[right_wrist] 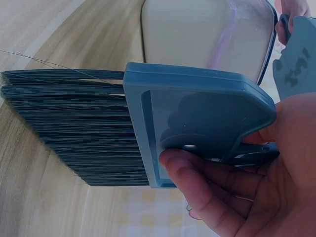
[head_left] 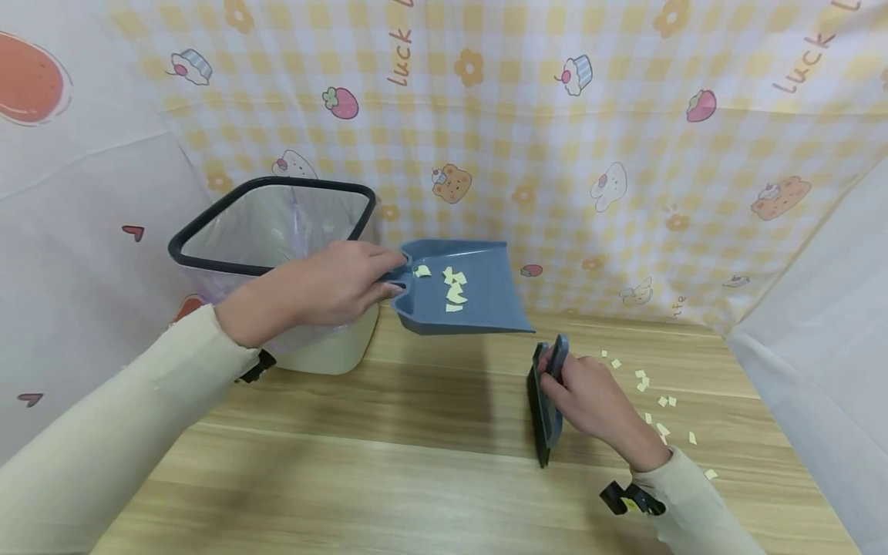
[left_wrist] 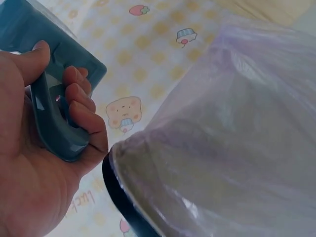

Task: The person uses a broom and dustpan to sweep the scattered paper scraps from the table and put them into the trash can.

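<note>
My left hand [head_left: 334, 284] grips the handle of a blue-grey dustpan [head_left: 479, 293], held above the table beside a bin. Several pale yellow paper scraps [head_left: 454, 289] lie in the pan toward its handle end. In the left wrist view, the fingers curl round the looped dustpan handle [left_wrist: 54, 123]. My right hand [head_left: 600, 397] holds a blue-grey hand brush [head_left: 553, 401], its dark bristles [right_wrist: 74, 128] pointing down near the tabletop. Whether the bristles touch the wood I cannot tell. More paper scraps [head_left: 662, 401] are scattered on the table to the right of this hand.
A bin [head_left: 326, 354] with a black rim [head_left: 208, 266] and a translucent liner stands at the back left, partly behind my left forearm. The wood-grain table [head_left: 333, 478] ends at a yellow checked cloth [head_left: 486, 154] behind. White cloth [head_left: 832, 347] hangs on the right.
</note>
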`<state>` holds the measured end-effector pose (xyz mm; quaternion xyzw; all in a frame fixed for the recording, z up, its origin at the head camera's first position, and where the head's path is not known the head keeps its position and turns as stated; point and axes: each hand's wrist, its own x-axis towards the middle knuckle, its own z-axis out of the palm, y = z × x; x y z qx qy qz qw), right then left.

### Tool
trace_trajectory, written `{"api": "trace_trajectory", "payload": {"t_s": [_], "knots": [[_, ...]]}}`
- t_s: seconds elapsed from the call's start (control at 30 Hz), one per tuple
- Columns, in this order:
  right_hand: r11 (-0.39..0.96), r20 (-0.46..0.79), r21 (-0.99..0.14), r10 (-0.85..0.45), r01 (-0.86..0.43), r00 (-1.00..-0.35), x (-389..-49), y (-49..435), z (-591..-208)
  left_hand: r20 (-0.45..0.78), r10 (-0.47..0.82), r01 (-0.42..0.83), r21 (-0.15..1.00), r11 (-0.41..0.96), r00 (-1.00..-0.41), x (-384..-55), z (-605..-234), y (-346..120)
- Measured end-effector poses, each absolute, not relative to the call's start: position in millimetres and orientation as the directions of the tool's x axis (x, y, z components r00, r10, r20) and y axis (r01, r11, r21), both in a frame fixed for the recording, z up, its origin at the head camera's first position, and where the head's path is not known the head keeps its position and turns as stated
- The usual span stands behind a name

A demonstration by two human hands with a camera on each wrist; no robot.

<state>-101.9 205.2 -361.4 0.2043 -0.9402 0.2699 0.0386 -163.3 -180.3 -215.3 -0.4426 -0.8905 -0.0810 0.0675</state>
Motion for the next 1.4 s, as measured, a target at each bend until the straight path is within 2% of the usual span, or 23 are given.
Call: {"api": "trace_trajectory", "payload": {"t_s": [0.47, 0.7, 1.0, 1.4], "knots": [[0.765, 0.201, -0.493, -0.365, -0.415, -0.909, -102.2, 204.3, -361.7, 0.243, 0.733, 0.768, 0.096, 0.633, -0.635, -161.1, -194.0, -202.0], [0.760, 0.206, -0.494, -0.370, -0.423, -0.906, -102.4, 203.7, -361.7, 0.259, 0.683, 0.723, 0.107, 0.683, -0.683, -162.4, -186.7, -223.4], [0.757, 0.194, -0.505, -0.368, -0.414, -0.909, -101.9, 204.2, -360.9, 0.282, 0.620, 0.660, 0.068, 0.749, -0.732, -159.7, -178.0, -252.7], [0.754, 0.216, -0.493, -0.377, -0.434, -0.901, -102.5, 203.9, -364.7, 0.326, 0.552, 0.598, 0.054, 0.800, -0.767, -155.3, -185.8, -289.4]]}}
